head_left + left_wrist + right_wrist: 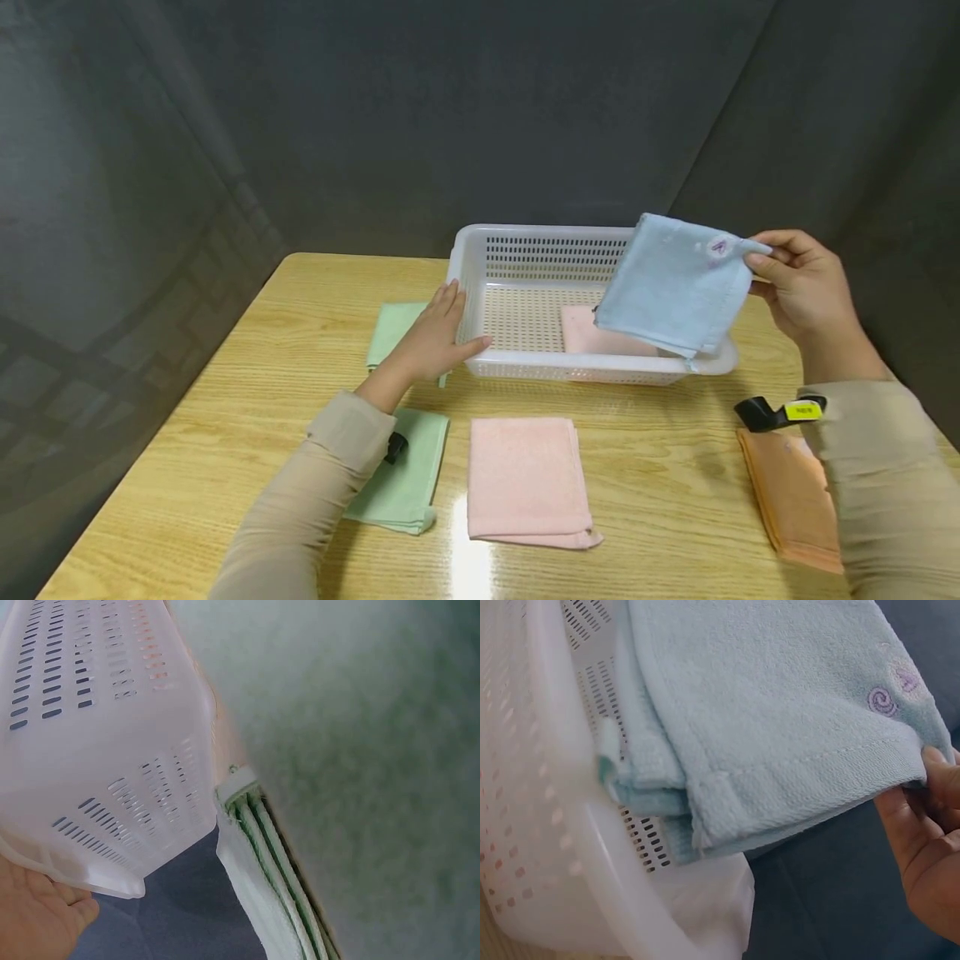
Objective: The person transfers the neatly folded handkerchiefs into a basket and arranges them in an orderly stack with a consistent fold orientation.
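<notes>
My right hand (pixel 806 287) pinches a folded light blue towel (pixel 675 279) by one corner, and the towel hangs tilted over the right end of a white plastic basket (pixel 555 360). In the right wrist view, small purple embroidery shows on the towel (pixel 772 697) near my thumb. Inside the basket lies a folded pink towel (pixel 600 333), partly hidden behind the blue one. My left hand (pixel 431 337) rests on the basket's left rim with its fingers extended and thumb over the front corner. The left wrist view shows those fingers against the basket wall (pixel 105 780).
Two folded green towels, one behind the left hand (pixel 393 325) and one under the left forearm (pixel 408 471), lie on the wooden table (pixel 247 400). A folded pink towel (pixel 528 479) lies in front of the basket. An orange towel (pixel 795 500) is partly hidden by the right sleeve.
</notes>
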{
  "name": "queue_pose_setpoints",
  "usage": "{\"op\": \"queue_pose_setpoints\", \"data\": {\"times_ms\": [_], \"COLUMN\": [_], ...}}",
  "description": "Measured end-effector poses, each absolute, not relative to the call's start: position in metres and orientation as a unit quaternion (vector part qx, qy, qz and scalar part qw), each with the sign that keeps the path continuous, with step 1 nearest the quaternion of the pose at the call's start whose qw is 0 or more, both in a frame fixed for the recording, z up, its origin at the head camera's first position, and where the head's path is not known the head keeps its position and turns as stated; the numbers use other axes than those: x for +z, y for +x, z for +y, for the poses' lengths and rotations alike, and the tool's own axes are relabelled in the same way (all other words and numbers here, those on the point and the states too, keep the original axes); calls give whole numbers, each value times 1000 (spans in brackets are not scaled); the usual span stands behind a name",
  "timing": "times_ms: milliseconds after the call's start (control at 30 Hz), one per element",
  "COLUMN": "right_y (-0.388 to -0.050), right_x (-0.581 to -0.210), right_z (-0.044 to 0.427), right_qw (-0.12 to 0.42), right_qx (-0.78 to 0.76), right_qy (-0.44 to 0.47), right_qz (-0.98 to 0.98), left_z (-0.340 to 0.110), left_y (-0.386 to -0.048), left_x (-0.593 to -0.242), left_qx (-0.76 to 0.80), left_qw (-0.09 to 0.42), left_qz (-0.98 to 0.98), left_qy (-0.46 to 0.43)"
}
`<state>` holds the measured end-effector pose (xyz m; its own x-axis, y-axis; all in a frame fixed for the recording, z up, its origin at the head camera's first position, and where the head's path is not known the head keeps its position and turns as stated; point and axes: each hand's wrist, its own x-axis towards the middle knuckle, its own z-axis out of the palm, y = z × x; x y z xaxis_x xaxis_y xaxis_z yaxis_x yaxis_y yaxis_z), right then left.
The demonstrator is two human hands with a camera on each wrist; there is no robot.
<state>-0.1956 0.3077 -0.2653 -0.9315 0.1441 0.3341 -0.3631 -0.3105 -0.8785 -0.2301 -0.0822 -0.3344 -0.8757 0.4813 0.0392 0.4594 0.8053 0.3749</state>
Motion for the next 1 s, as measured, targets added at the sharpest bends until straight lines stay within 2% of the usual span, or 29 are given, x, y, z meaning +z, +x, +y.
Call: {"op": "queue_pose_setpoints", "data": {"times_ms": [167, 333, 400, 467, 667, 733, 1000], "right_y": [-214, -276, -290, -286, -228, -217, -215], "right_x": [-276, -333, -347, -346, -293, -284, -290], "right_z": [316, 378, 391, 383, 306, 293, 284], "right_qw": [162, 141, 135, 133, 143, 136, 109], "right_qx": [807, 795, 785, 788, 778, 773, 747], "right_qy": [91, 128, 126, 118, 97, 88, 77], "right_qz": [-560, -576, -592, -590, -604, -613, -651], "left_z": [-84, -85, -85, -86, -87, -88, -89], "left_y": [-229, -229, -229, -228, -228, -228, -227], "left_x": [-334, -334, -334, -334, -335, -335, -335], "left_qx": [188, 193, 195, 194, 193, 193, 198], "left_qw": [27, 31, 32, 32, 32, 31, 32], "left_qz": [950, 950, 950, 950, 950, 950, 950], "left_qy": [247, 243, 243, 242, 242, 243, 239]}}
